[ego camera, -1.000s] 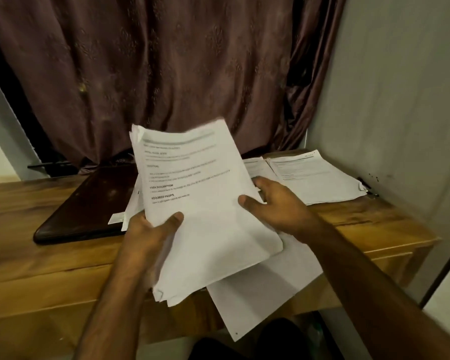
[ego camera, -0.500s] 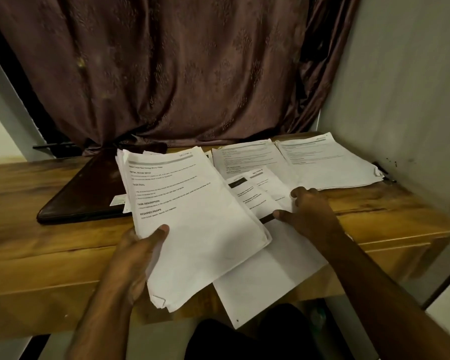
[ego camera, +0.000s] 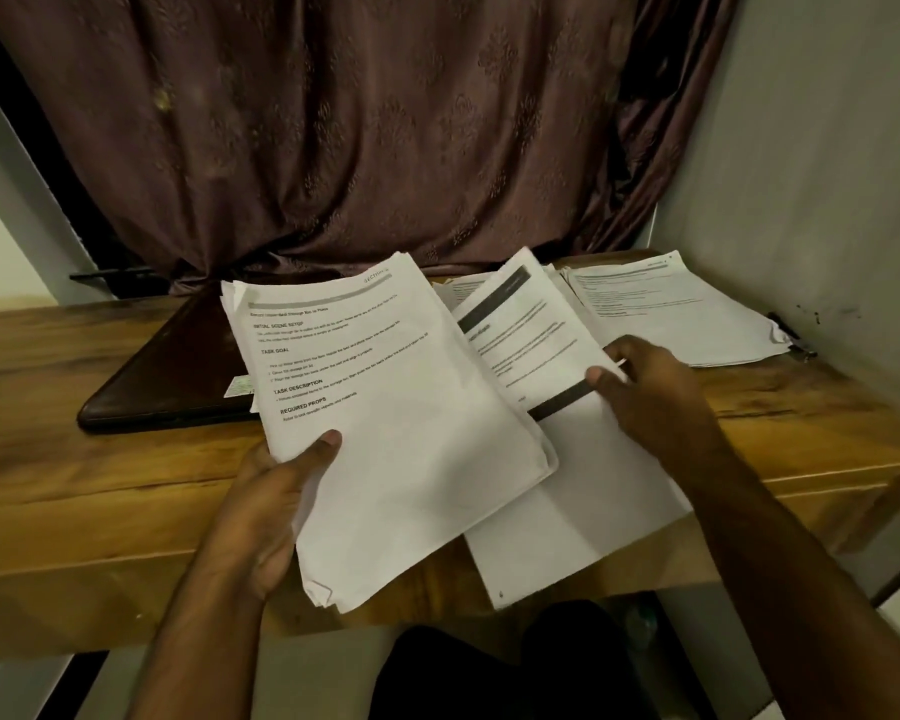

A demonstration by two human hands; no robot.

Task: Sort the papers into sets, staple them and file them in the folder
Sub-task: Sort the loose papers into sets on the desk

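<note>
The left hand [ego camera: 276,506] grips a thick stack of papers [ego camera: 385,407] above the counter [ego camera: 100,485], thumb on top. The right hand [ego camera: 645,387] pinches a single sheet [ego camera: 520,330] lifted off the spread. The pile under it [ego camera: 583,522] overhangs the edge; a tug might slide it off, I'd say.

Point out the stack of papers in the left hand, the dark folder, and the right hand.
stack of papers [ego camera: 401,433]: head view, blank lower half of top sheet
dark folder [ego camera: 178,371]: head view, bare cover
right hand [ego camera: 645,387]: head view, back of hand
</note>
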